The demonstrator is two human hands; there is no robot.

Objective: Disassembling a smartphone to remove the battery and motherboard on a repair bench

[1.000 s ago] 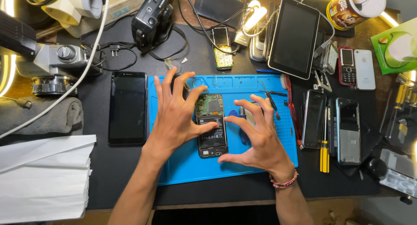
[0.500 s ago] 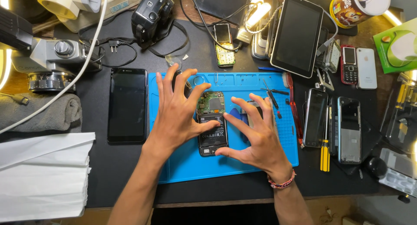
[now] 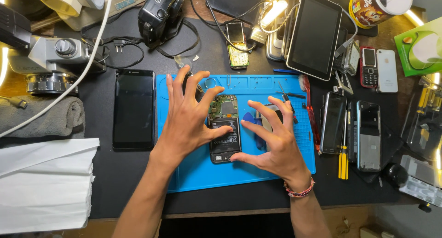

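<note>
An opened black phone [image 3: 224, 132], back cover off with its battery and green circuit board showing, lies on a blue work mat [image 3: 198, 173]. My left hand [image 3: 186, 118] rests on the mat to the phone's left, fingers spread, its thumb tip touching the phone's left edge. My right hand [image 3: 276, 146] hovers at the phone's right with fingers fanned out; its thumb touches the lower right corner and its index finger reaches toward the right edge. A blue pick [image 3: 248, 117] lies partly hidden under the right fingers. Neither hand grips anything.
A black phone [image 3: 134, 109] lies face up left of the mat, by a grey towel [image 3: 46, 118] and a white paper stack [image 3: 41, 183]. Two more phones [image 3: 334, 123] [image 3: 368, 134], a yellow screwdriver [image 3: 343, 160] and a red brush [image 3: 311, 114] lie right. A tablet [image 3: 314, 33] and camcorder [image 3: 161, 12] sit behind.
My right index finger has come off the phone's middle and the right fingers have spread wider. My left hand stays in place with its thumb on the phone.
</note>
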